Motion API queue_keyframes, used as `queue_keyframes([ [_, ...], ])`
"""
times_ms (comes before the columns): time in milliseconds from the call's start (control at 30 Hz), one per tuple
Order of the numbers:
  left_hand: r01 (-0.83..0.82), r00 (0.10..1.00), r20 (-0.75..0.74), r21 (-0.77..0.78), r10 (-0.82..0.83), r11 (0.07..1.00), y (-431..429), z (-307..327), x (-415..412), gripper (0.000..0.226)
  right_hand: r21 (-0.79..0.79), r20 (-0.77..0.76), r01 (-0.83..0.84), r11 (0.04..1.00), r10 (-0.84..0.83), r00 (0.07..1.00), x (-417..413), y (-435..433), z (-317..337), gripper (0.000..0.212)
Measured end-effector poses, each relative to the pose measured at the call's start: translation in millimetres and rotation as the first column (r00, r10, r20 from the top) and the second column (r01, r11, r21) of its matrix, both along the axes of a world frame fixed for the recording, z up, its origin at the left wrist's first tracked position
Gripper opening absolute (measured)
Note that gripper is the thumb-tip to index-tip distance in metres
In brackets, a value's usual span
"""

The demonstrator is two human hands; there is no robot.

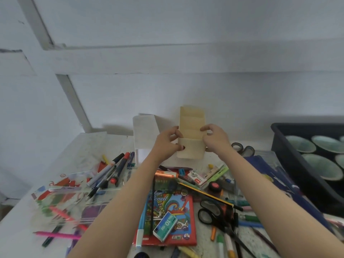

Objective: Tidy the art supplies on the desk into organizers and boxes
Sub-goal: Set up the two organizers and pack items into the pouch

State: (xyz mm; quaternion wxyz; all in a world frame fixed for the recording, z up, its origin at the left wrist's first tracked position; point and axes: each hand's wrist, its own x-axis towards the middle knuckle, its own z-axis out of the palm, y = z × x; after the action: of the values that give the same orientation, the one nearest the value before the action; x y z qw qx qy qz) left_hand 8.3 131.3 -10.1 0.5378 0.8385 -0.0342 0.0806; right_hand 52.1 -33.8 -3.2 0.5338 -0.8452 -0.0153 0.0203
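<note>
Dim, bluish, soft light; faint shadows on wall; blurred left clutter; wide-angle bowing at edges.

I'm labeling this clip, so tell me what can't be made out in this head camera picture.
All in the head view:
- Organizer: left hand and right hand grip its sides and cover them; compartment floors out of sight.
- Dark bin: cut off by the right edge.
- Clear packet at left: blurred, contents unreadable.
- Red pencil box: partly under the left forearm and the staple box.
</note>
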Motion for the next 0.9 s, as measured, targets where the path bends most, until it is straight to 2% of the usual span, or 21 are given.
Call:
queue_keyframes([
  [67, 0.004, 0.997, -0.081, -0.087, -0.011, 0.996, -2.6, -2.2, 5.7, 0.015, -0.036, 0.019, 0.016, 0.999, -0.016, 1.000, 2.1, -1.0, -0.7, 0.032],
  [167, -0.109, 0.979, -0.201, -0.346, 0.040, 0.932, -6.5, -1.0, 12.9, 0.029, -0.090, 0.032, -0.008, 0.996, 0.011, 0.999, 3.2, -1.6, 3.2, 0.033],
  [233, -0.212, 0.949, -0.300, -0.370, 0.099, 0.904, -9.1, -1.2, 19.3, 0.042, -0.122, 0.033, -0.026, 0.992, 0.030, 0.999, 2.8, -2.9, 4.7, 0.033],
  [300, -0.236, 0.920, -0.376, -0.305, 0.111, 0.923, -12.8, -1.5, 24.5, 0.049, -0.148, 0.026, -0.037, 0.988, 0.041, 0.999, 1.8, -5.0, 6.3, 0.031],
  [433, -0.208, 0.895, -0.435, -0.225, 0.093, 0.952, -23.4, -3.8, 28.5, 0.040, -0.161, -0.006, -0.048, 0.986, 0.047, 0.999, 0.9, -15.2, 9.0, 0.030],
  [600, -0.123, 0.909, -0.386, 0.109, 0.156, 0.986, -31.7, -24.5, 20.5, 0.036, -0.231, 0.013, -0.038, 0.972, 0.042, 0.999, 2.6, -34.8, 14.8, 0.031],
  [667, -0.037, 0.921, -0.366, 0.260, 0.134, 0.965, -31.0, -32.9, 15.4, 0.040, -0.252, 0.014, -0.021, 0.967, 0.026, 1.000, 4.2, -40.6, 18.2, 0.035],
  [767, 0.119, 0.934, -0.355, 0.404, 0.036, 0.907, -27.0, -40.4, 6.1, 0.044, -0.252, 0.008, -0.010, 0.968, 0.013, 1.000, 7.1, -45.8, 21.8, 0.033],
  [900, 0.192, 0.940, -0.342, 0.503, -0.010, 0.843, -21.3, -42.2, -7.0, 0.045, -0.178, -0.009, 0.028, 0.984, -0.030, 1.000, 10.0, -41.4, 22.3, 0.030],
])
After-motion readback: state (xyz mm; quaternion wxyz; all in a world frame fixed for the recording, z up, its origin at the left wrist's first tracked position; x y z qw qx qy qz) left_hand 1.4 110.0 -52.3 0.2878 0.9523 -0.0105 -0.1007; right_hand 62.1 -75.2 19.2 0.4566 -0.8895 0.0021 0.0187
